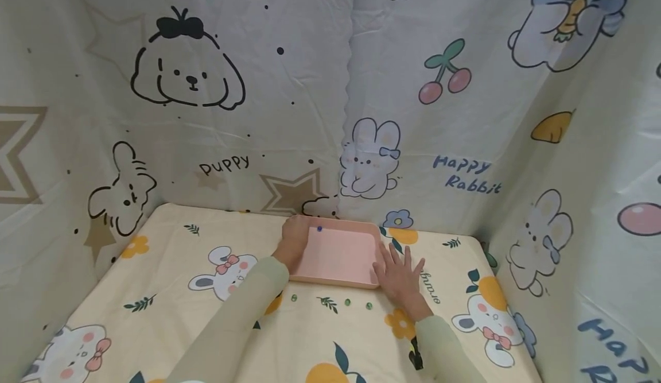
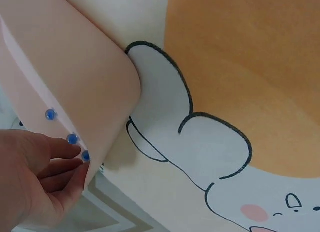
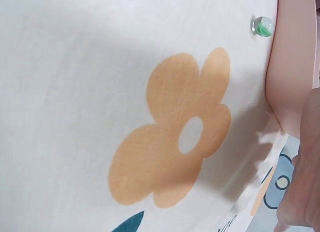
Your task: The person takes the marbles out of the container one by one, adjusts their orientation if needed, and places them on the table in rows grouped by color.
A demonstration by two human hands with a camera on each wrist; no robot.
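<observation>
A pink tray [image 1: 338, 285] lies at the far side of the cloth. My left hand [image 1: 295, 235] is over its far left corner. In the left wrist view the fingers of this hand [image 2: 37, 174] are curled, and thumb and index finger pinch a blue marble [image 2: 86, 155] by the tray's corner. Two more blue marbles [image 2: 72, 138] sit in the tray beside it. The head view shows a single blue marble [image 1: 319, 228]. My right hand [image 1: 400, 277] rests with spread fingers against the tray's right side.
Near the tray's front side lie three green marbles [image 1: 347, 302] on the patterned cloth [image 1: 217, 337]. One green marble [image 3: 262, 26] shows close to the tray wall in the right wrist view. Printed curtains [image 1: 289, 101] enclose the back and sides.
</observation>
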